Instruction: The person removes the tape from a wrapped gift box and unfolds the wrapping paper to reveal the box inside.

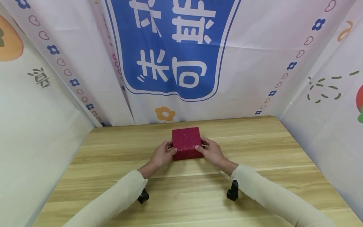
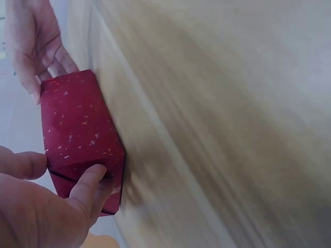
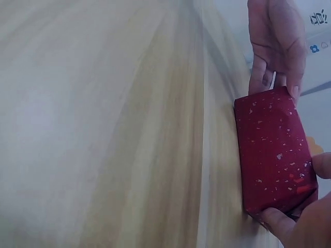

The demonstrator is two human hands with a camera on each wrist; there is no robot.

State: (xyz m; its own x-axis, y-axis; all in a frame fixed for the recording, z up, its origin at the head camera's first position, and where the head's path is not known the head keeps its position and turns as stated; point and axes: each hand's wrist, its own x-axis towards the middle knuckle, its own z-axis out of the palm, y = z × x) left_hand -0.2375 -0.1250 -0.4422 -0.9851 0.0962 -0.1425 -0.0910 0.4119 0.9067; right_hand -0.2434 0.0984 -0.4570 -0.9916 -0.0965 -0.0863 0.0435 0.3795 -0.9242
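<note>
A dark red gift box [image 1: 186, 139] with pale flecks sits near the back of the wooden table. My left hand [image 1: 163, 154] grips its left side, thumb at the front top edge and fingers along the side. On the opposite side my right hand [image 1: 212, 152] holds it the same way, its thumb lying over the front right corner. The left wrist view shows the flecked face of the box [image 2: 78, 120] between both hands, with a folded seam at the near end. In the right wrist view the box [image 3: 274, 150] stands close against the tabletop.
The wooden table [image 1: 181, 192] reaches to a white printed cloth [image 1: 249, 78] hanging behind it, with a large blue sign printed on it. Cloth walls [image 1: 37, 126] flank both sides. A black wrist camera [image 1: 233, 191] hangs under the right sleeve, another black camera [image 1: 143, 196] under the left.
</note>
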